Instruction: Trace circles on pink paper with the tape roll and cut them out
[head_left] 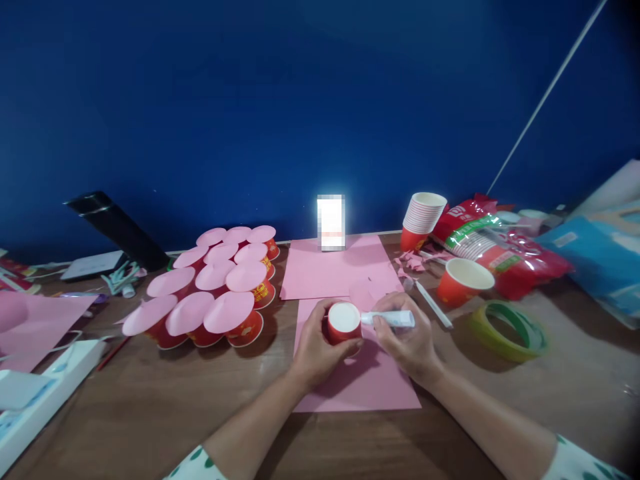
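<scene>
My left hand [320, 347] is wrapped around a red paper cup [344, 320], turned upside down so its white base faces up. In my right hand [410, 343] is a white glue stick [395, 319], held level. Its tip points left and meets, or nearly meets, the edge of the cup's base. Both hands are above a pink paper sheet [360, 387] on the wooden table. To the left stand rows of upturned red cups [247, 330], each topped with a pink paper disc [229, 311].
Behind my hands lies another pink sheet [320, 267] with a bright screen [331, 223]. At right are stacked cups [424, 213], a single cup [465, 283], green tape [510, 331], a white pen-like stick [434, 303] and a red package [493, 247]. A power strip [50, 387] lies left.
</scene>
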The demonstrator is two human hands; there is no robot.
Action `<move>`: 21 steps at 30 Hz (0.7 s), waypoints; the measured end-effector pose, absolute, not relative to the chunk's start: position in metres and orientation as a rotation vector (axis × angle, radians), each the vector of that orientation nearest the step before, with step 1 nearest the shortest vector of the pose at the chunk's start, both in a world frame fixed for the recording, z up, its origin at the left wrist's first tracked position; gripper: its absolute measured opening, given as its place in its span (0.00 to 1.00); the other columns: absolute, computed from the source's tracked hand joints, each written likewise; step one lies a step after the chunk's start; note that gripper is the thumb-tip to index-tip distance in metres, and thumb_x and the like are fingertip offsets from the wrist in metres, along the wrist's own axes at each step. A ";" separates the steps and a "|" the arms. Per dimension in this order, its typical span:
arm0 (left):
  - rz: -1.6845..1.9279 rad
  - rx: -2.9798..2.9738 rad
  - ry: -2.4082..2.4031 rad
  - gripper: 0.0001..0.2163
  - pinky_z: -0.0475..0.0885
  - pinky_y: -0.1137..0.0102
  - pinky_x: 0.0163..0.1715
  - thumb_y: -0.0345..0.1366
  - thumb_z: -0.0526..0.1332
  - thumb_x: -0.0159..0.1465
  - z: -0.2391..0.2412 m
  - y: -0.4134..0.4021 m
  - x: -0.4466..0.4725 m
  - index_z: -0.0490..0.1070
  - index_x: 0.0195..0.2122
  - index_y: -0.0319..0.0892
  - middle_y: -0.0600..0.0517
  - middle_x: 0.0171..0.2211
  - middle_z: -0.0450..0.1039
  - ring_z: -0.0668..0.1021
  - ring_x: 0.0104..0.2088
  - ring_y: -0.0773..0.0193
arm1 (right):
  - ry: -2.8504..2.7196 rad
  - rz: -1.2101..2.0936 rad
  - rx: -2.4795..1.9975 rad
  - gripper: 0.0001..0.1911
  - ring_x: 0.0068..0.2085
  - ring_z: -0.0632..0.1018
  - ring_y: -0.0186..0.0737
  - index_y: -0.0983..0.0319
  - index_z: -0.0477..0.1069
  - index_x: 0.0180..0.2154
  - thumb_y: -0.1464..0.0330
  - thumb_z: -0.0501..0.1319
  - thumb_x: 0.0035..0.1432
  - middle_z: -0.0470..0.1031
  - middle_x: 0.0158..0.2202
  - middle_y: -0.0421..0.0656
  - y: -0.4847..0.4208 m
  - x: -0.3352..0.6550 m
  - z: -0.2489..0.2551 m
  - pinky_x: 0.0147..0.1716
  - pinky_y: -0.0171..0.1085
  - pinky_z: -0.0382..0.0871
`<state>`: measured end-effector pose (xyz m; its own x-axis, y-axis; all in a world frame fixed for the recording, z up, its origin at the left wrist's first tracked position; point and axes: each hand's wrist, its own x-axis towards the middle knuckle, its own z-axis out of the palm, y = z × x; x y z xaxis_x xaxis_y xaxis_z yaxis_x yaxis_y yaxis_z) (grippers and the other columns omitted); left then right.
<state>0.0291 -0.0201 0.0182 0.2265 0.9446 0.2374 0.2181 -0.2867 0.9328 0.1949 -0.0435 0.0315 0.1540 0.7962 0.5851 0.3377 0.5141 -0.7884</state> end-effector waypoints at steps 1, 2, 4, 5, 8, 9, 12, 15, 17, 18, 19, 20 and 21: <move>1.121 1.682 1.099 0.27 0.68 0.66 0.42 0.30 0.70 0.44 0.018 -0.020 0.029 0.64 0.46 0.45 0.53 0.41 0.70 0.73 0.41 0.62 | -1.436 0.432 -1.054 0.07 0.30 0.70 0.38 0.60 0.64 0.30 0.75 0.60 0.49 0.67 0.28 0.40 -0.043 0.195 0.032 0.28 0.37 0.64; 1.123 1.681 1.100 0.27 0.68 0.66 0.42 0.30 0.70 0.44 0.018 -0.020 0.029 0.64 0.46 0.45 0.53 0.41 0.70 0.73 0.41 0.62 | -1.434 0.433 -1.057 0.07 0.29 0.70 0.37 0.60 0.64 0.30 0.75 0.60 0.49 0.67 0.28 0.40 -0.043 0.194 0.031 0.27 0.37 0.64; 1.122 1.678 1.102 0.27 0.68 0.66 0.43 0.30 0.70 0.44 0.018 -0.019 0.029 0.64 0.46 0.45 0.53 0.41 0.70 0.73 0.41 0.62 | -1.424 0.439 -1.057 0.07 0.29 0.70 0.37 0.60 0.64 0.30 0.75 0.60 0.49 0.67 0.28 0.40 -0.043 0.194 0.031 0.27 0.36 0.64; 1.122 1.676 1.104 0.27 0.68 0.66 0.43 0.30 0.70 0.44 0.017 -0.019 0.029 0.64 0.46 0.45 0.53 0.41 0.70 0.73 0.41 0.62 | -1.420 0.443 -1.056 0.07 0.29 0.70 0.37 0.60 0.64 0.30 0.75 0.60 0.50 0.67 0.28 0.40 -0.043 0.194 0.030 0.27 0.37 0.64; 1.116 1.674 1.110 0.27 0.68 0.66 0.43 0.31 0.70 0.44 0.017 -0.020 0.030 0.64 0.46 0.45 0.53 0.41 0.70 0.73 0.41 0.62 | -1.412 0.457 -1.063 0.07 0.30 0.71 0.38 0.60 0.64 0.31 0.75 0.60 0.50 0.68 0.29 0.40 -0.043 0.194 0.028 0.29 0.37 0.65; 1.113 1.674 1.114 0.27 0.69 0.66 0.43 0.31 0.69 0.44 0.018 -0.020 0.030 0.64 0.46 0.45 0.53 0.41 0.70 0.73 0.41 0.62 | -1.411 0.460 -1.070 0.07 0.30 0.71 0.38 0.60 0.64 0.31 0.75 0.60 0.50 0.68 0.29 0.41 -0.043 0.194 0.028 0.29 0.37 0.65; 1.103 1.687 1.129 0.27 0.69 0.65 0.42 0.32 0.69 0.44 0.019 -0.021 0.030 0.63 0.46 0.44 0.52 0.41 0.71 0.73 0.41 0.60 | -1.419 0.467 -1.079 0.07 0.31 0.71 0.38 0.60 0.64 0.31 0.75 0.60 0.50 0.68 0.29 0.41 -0.043 0.195 0.027 0.29 0.37 0.65; 1.102 1.697 1.128 0.27 0.69 0.64 0.43 0.31 0.69 0.44 0.019 -0.021 0.030 0.63 0.46 0.44 0.51 0.41 0.70 0.73 0.41 0.60 | -1.429 0.470 -1.075 0.06 0.30 0.71 0.38 0.60 0.64 0.31 0.75 0.60 0.50 0.68 0.29 0.40 -0.044 0.195 0.028 0.29 0.37 0.65; 1.110 1.697 1.117 0.27 0.69 0.64 0.43 0.31 0.69 0.44 0.019 -0.021 0.030 0.63 0.46 0.44 0.51 0.41 0.70 0.73 0.41 0.60 | -1.433 0.467 -1.073 0.07 0.30 0.71 0.38 0.60 0.64 0.31 0.74 0.60 0.50 0.68 0.29 0.41 -0.043 0.195 0.028 0.29 0.37 0.65; 1.113 1.699 1.115 0.27 0.69 0.64 0.43 0.30 0.68 0.44 0.020 -0.021 0.030 0.63 0.46 0.45 0.51 0.42 0.70 0.73 0.42 0.60 | -1.436 0.464 -1.073 0.07 0.30 0.71 0.38 0.60 0.64 0.31 0.74 0.60 0.50 0.68 0.29 0.41 -0.043 0.195 0.028 0.29 0.37 0.65; 1.117 1.701 1.115 0.26 0.69 0.64 0.43 0.30 0.68 0.45 0.020 -0.021 0.030 0.63 0.46 0.45 0.52 0.41 0.70 0.73 0.42 0.60 | -1.437 0.463 -1.074 0.07 0.30 0.71 0.38 0.60 0.64 0.31 0.74 0.60 0.50 0.68 0.29 0.41 -0.043 0.195 0.028 0.29 0.37 0.65; 1.120 1.703 1.117 0.26 0.69 0.64 0.43 0.30 0.68 0.45 0.020 -0.021 0.030 0.63 0.46 0.45 0.52 0.41 0.71 0.73 0.41 0.60 | -1.438 0.461 -1.073 0.07 0.30 0.71 0.38 0.60 0.64 0.31 0.74 0.60 0.50 0.68 0.29 0.41 -0.043 0.195 0.029 0.29 0.37 0.65; 1.118 1.703 1.120 0.26 0.69 0.64 0.43 0.30 0.68 0.45 0.020 -0.021 0.030 0.63 0.46 0.45 0.52 0.41 0.71 0.73 0.41 0.60 | -1.437 0.458 -1.073 0.06 0.30 0.71 0.38 0.60 0.64 0.30 0.74 0.60 0.50 0.68 0.29 0.40 -0.043 0.195 0.029 0.29 0.37 0.65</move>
